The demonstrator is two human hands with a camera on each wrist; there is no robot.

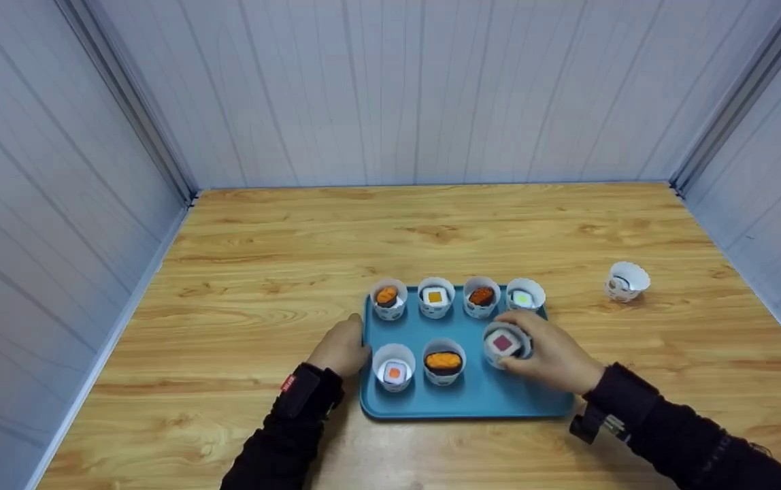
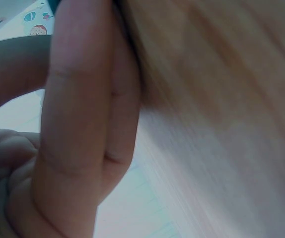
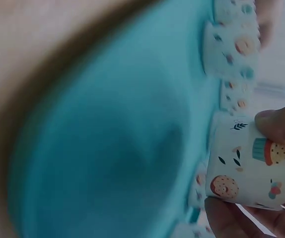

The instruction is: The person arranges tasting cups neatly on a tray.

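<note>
In the head view my right hand point(image 1: 554, 347) grips a white paper baking cup point(image 1: 488, 354) by its sides, over the right part of the blue tray point(image 1: 465, 406). A white sushi piece with a dark red square point(image 1: 502, 341) sits inside it. The right wrist view shows the cup point(image 3: 247, 163) printed with cupcakes and donuts, thumb on one side and fingers on the other. My left hand point(image 1: 343, 347) holds the tray's left edge with curled fingers; its fingertips are partly hidden. Near it stand a cup with an orange-centred roll point(image 1: 394, 371) and one with an orange-topped sushi point(image 1: 443, 361).
Along the tray's back edge stand several more filled cups, from an orange-topped one point(image 1: 387, 297) to a green-centred one point(image 1: 524, 298). Another paper cup point(image 1: 625, 282) stands on the wooden table point(image 1: 281, 265), right of the tray. White panel walls point(image 1: 390, 95) enclose the back and sides.
</note>
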